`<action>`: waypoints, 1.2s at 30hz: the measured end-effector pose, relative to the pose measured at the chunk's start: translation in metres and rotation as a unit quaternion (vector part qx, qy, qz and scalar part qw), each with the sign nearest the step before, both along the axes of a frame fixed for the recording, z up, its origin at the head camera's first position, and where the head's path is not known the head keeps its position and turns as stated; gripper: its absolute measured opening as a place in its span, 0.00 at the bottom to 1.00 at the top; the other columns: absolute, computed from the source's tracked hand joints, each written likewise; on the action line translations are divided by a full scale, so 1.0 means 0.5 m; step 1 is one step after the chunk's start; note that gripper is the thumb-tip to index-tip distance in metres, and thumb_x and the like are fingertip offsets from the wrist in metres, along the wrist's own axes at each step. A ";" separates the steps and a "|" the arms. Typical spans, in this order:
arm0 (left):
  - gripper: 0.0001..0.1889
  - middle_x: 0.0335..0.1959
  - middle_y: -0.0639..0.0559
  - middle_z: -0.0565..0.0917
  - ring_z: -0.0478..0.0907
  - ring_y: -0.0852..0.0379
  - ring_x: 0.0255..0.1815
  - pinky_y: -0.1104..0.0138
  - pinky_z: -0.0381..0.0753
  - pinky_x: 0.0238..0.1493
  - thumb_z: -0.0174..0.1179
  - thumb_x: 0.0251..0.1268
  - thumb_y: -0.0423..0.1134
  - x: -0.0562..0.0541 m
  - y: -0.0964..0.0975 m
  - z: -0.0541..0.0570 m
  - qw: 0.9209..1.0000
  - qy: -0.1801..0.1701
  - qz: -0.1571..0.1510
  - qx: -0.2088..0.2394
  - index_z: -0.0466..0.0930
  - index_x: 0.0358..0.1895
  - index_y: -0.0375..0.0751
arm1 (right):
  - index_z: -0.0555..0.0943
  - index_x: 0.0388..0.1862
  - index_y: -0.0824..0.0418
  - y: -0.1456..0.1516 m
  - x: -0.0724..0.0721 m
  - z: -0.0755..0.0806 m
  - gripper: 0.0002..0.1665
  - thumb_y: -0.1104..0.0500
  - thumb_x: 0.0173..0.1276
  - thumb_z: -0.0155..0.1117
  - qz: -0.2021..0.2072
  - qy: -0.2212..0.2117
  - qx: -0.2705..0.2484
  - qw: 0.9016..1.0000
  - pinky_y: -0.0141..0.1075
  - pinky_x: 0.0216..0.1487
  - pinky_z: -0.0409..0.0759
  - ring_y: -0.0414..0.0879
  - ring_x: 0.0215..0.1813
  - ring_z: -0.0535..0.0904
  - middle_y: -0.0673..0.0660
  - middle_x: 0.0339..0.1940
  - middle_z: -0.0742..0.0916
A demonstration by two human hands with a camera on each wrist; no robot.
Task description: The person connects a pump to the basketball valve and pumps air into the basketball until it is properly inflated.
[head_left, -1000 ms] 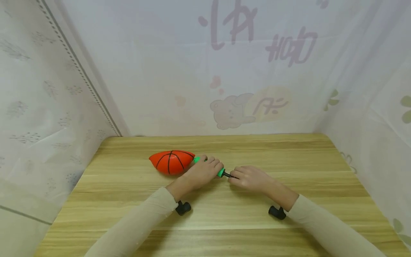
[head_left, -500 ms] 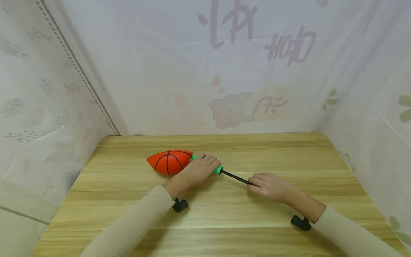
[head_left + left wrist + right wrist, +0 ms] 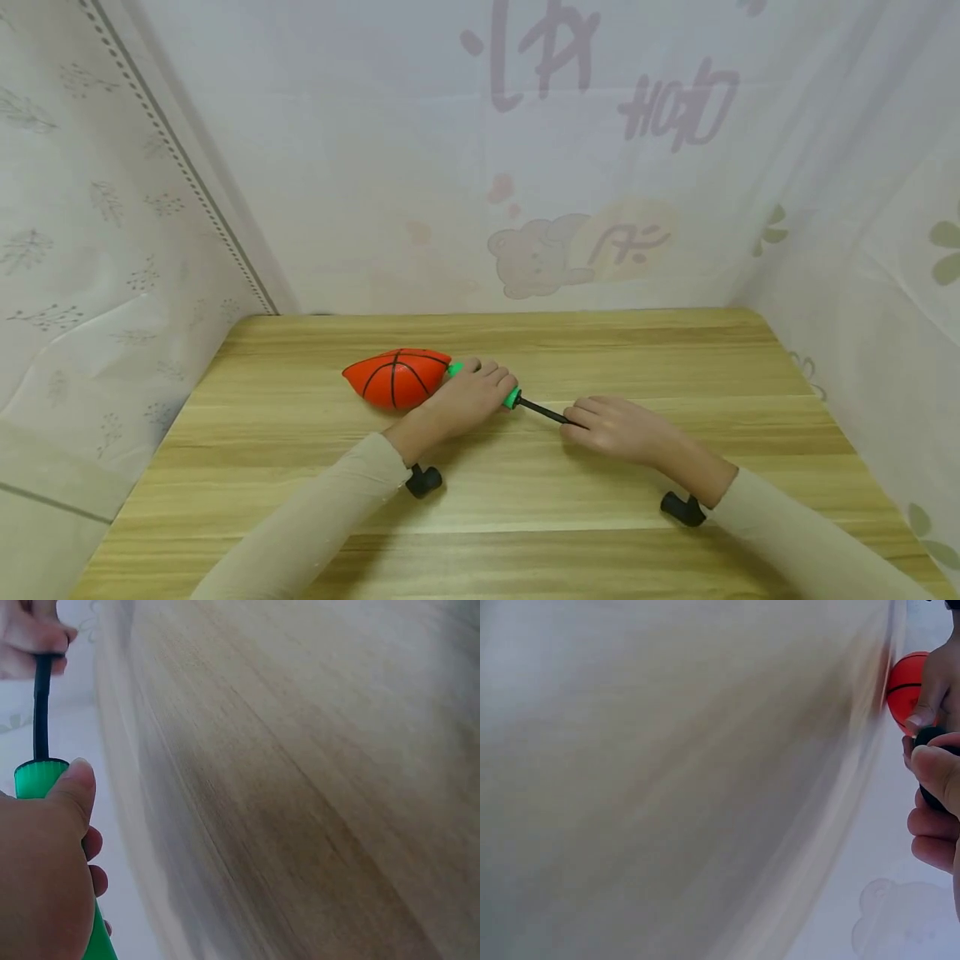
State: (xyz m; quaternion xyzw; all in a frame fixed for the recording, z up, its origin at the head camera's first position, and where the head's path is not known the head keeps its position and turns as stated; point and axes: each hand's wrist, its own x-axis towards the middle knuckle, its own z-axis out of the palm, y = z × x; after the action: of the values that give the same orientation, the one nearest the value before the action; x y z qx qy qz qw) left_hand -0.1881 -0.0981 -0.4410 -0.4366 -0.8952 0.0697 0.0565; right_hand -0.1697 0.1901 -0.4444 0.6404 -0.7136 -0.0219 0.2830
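L hand [image 3: 468, 398]: fingers wrapped round green plastic cylinder pump [image 3: 512, 397]; R hand [image 3: 618, 429]: fingers curled on black rod [image 3: 542, 410] end, over wood-grain tabletop [image 3: 555, 500]. Orange-red, black-lined ball [image 3: 397, 379] at pump's L end. Mauve wall lettering [image 3: 678, 108] illegible to me.

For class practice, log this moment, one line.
left hand: grips green cylindrical pump; right hand: holds black handle; pointed red ball: at pump's tip

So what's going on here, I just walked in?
A person has both hands on a pump above a table. The left hand grips its green body, and the right hand holds the end of its black rod, part of which shows between them. An orange ball, pointed rather than round, sits at the pump's other end.
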 end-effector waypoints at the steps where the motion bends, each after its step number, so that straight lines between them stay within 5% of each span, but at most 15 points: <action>1: 0.18 0.53 0.52 0.78 0.73 0.53 0.56 0.58 0.71 0.60 0.50 0.81 0.52 0.000 0.001 -0.001 1.000 0.001 0.002 -0.003 0.71 0.59 0.43 | 0.81 0.42 0.61 -0.009 -0.005 0.000 0.27 0.65 0.86 0.29 -0.001 -0.002 0.003 1.000 0.32 0.36 0.81 0.44 0.36 0.79 0.54 0.37 0.84; 6: 0.18 0.51 0.52 0.78 0.73 0.53 0.54 0.58 0.72 0.58 0.50 0.80 0.53 0.001 0.003 -0.006 1.000 0.012 0.002 0.002 0.72 0.58 0.43 | 0.81 0.40 0.61 -0.052 -0.025 -0.004 0.30 0.64 0.87 0.27 0.001 -0.009 0.008 1.000 0.31 0.37 0.80 0.43 0.35 0.78 0.53 0.35 0.84; 13: 0.15 0.50 0.54 0.77 0.72 0.55 0.52 0.59 0.71 0.56 0.48 0.82 0.50 0.003 0.007 -0.008 1.000 0.011 -0.002 -0.002 0.72 0.57 0.45 | 0.80 0.39 0.59 -0.081 -0.039 -0.005 0.18 0.64 0.85 0.41 -0.003 -0.006 0.015 1.000 0.28 0.36 0.77 0.41 0.33 0.75 0.51 0.34 0.82; 17: 0.14 0.50 0.54 0.77 0.73 0.55 0.53 0.60 0.71 0.56 0.50 0.81 0.50 0.002 0.006 0.000 1.000 0.004 -0.003 0.011 0.72 0.56 0.45 | 0.80 0.38 0.60 -0.076 -0.040 -0.004 0.21 0.65 0.85 0.38 0.001 -0.002 0.001 1.000 0.28 0.35 0.78 0.42 0.32 0.76 0.52 0.34 0.84; 22: 0.11 0.50 0.54 0.78 0.74 0.56 0.53 0.61 0.72 0.56 0.54 0.80 0.46 -0.001 -0.002 0.006 1.000 0.005 -0.004 0.022 0.72 0.54 0.45 | 0.80 0.38 0.61 -0.050 -0.032 -0.005 0.27 0.64 0.86 0.30 0.002 0.004 -0.013 1.000 0.30 0.34 0.80 0.43 0.32 0.78 0.53 0.35 0.84; 36: 0.09 0.52 0.54 0.79 0.74 0.56 0.56 0.61 0.72 0.58 0.51 0.81 0.40 -0.005 -0.010 0.001 1.000 -0.007 -0.007 0.019 0.72 0.56 0.45 | 0.79 0.35 0.61 0.034 0.018 0.005 0.29 0.67 0.86 0.27 -0.007 0.000 0.000 1.000 0.33 0.36 0.82 0.44 0.34 0.79 0.53 0.34 0.84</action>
State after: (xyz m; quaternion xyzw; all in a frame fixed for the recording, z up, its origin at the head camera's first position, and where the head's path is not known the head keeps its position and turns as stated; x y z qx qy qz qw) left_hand -0.1905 -0.1031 -0.4403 -0.4426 -0.8934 0.0495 0.0587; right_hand -0.1605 0.2069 -0.4417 0.6356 -0.7180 -0.0238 0.2825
